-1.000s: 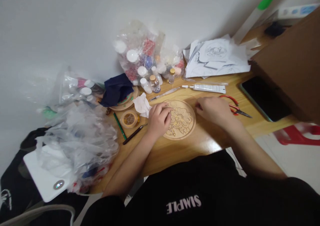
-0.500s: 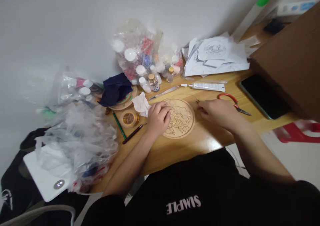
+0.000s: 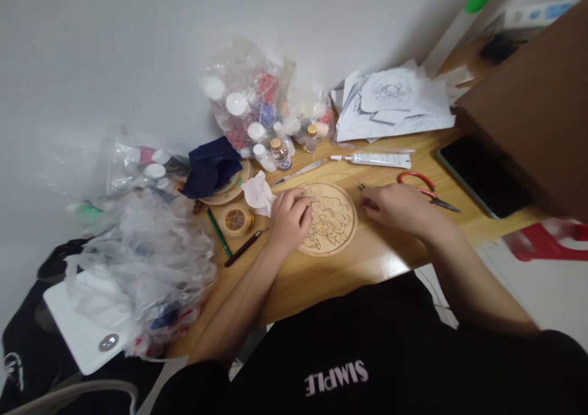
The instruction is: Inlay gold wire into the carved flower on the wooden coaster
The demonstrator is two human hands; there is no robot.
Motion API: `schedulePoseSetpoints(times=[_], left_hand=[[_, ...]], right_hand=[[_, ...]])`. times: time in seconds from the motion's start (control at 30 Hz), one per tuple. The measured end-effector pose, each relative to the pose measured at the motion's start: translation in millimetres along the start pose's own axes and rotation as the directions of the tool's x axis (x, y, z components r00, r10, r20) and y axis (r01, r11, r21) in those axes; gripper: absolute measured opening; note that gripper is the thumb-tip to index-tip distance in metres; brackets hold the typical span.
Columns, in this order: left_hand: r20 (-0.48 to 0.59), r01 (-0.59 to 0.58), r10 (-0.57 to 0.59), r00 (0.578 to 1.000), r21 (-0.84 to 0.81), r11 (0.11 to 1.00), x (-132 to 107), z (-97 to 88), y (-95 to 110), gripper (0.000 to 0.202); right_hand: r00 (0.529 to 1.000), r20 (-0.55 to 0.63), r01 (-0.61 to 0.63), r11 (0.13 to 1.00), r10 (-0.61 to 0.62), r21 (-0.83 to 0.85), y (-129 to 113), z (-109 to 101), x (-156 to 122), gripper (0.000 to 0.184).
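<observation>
1. The round wooden disc lies flat on the table, nearer the front edge than the wall-side edge.
2. Progress, as I judge it: the big flower carries raised-looking gold outlines over its middle and lower petals. The upper-left part seems to have only faint drawn lines, so that area looks unfinished; the left hand hides some of it.
3. The left hand rests over the disc's left rim, fingers bent; I cannot tell whether it pinches anything.
4. The right hand, just beyond the disc's right rim, is curled around a thin tool, probably tweezers; only its dark tip shows.
5. Materials: the disc is pale and smooth with a plain rim; the table has glossy, grained wood.
6. Towards the table's left edge sits a clear round spool of amber-gold material, near crumpled white tissue.
7. Red-handled cutters with dark metal blades lie towards the right edge.
</observation>
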State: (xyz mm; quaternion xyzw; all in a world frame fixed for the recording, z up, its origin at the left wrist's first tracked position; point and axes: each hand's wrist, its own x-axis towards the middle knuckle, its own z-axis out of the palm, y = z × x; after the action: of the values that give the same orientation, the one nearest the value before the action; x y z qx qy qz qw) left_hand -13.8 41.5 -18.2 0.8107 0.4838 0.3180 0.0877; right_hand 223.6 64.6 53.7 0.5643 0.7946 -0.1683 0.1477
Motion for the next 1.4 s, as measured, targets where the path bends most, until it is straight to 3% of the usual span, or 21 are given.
schedulePoseSetpoints(times=[0.1, 0.17, 0.23, 0.33, 0.47, 0.67, 0.77, 0.9, 1.0, 1.13, 1.27, 1.33, 1.4], left_hand=[[-0.017, -0.009, 0.009, 1.000, -0.007, 1.000, 0.2, -0.4, 0.8, 0.017], [-0.037, -0.019, 0.019, 0.999, -0.007, 1.000, 0.7, -1.0, 2.1, 0.017], [-0.060, -0.028, 0.028, 0.998, -0.002, 1.000, 1.3, -1.4, 3.5, 0.017], [-0.088, -0.037, 0.038, 0.995, 0.013, 0.999, 2.3, -1.9, 5.2, 0.018], [-0.096, -0.040, 0.043, 0.994, 0.035, 0.999, 3.1, -2.8, 6.5, 0.018], [-0.109, -0.030, 0.037, 0.993, 0.059, 0.998, 3.4, -3.7, 7.3, 0.020], [-0.144, -0.035, 0.042, 0.989, 0.051, 0.998, 2.2, -5.4, 7.7, 0.024], [-0.206, -0.056, 0.060, 0.977, 0.024, 0.998, -1.1, -8.3, 7.1, 0.033], [-0.201, -0.085, 0.085, 0.976, 0.010, 0.996, -2.8, -8.6, 6.6, 0.039], [-0.116, -0.114, 0.114, 0.987, 0.010, 0.993, -1.9, -6.3, 6.4, 0.040], [-0.064, -0.091, 0.092, 0.994, 0.016, 0.996, 0.4, -5.1, 5.3, 0.040], [-0.069, -0.075, 0.076, 0.995, 0.007, 0.997, 1.0, -5.7, 4.3, 0.040], [-0.082, -0.059, 0.058, 0.995, -0.007, 0.998, 1.0, -6.6, 3.1, 0.040]], right_hand=[[0.998, -0.069, 0.022, 0.992, -0.014, 0.122, 13.0, -2.7, -2.2, 0.023], [0.981, -0.178, -0.049, 0.983, 0.081, 0.179, 27.3, -6.5, -0.5, 0.023], [0.928, -0.315, -0.149, 0.974, 0.197, 0.168, 43.0, -11.3, 4.7, 0.025], [0.897, -0.427, -0.101, 0.994, 0.113, 0.051, 59.9, -17.6, 17.4, 0.031], [0.926, -0.376, -0.001, 0.997, -0.030, -0.082, 62.9, -19.6, 34.2, 0.031], [0.932, -0.357, 0.033, 0.994, -0.068, -0.104, 62.3, -17.6, 38.8, 0.021], [0.925, -0.367, 0.114, 0.993, -0.097, 0.025, 62.6, -18.2, 25.1, 0.022], [0.924, -0.324, 0.296, 0.915, -0.202, 0.275, 47.4, -20.4, -3.1, 0.026], [0.909, -0.288, 0.387, 0.868, -0.302, 0.311, 27.8, -22.0, -15.0, 0.028], [0.873, -0.306, 0.467, 0.833, -0.381, 0.295, 9.8, -26.5, -10.5, 0.030], [0.874, -0.276, 0.477, 0.813, -0.400, 0.333, 7.1, -36.3, 3.2, 0.028], [0.897, -0.270, 0.433, 0.817, -0.350, 0.380, 8.0, -40.2, 10.6, 0.026], [0.912, -0.301, 0.401, 0.762, -0.279, 0.509, 8.5, -41.9, 17.9, 0.029]])
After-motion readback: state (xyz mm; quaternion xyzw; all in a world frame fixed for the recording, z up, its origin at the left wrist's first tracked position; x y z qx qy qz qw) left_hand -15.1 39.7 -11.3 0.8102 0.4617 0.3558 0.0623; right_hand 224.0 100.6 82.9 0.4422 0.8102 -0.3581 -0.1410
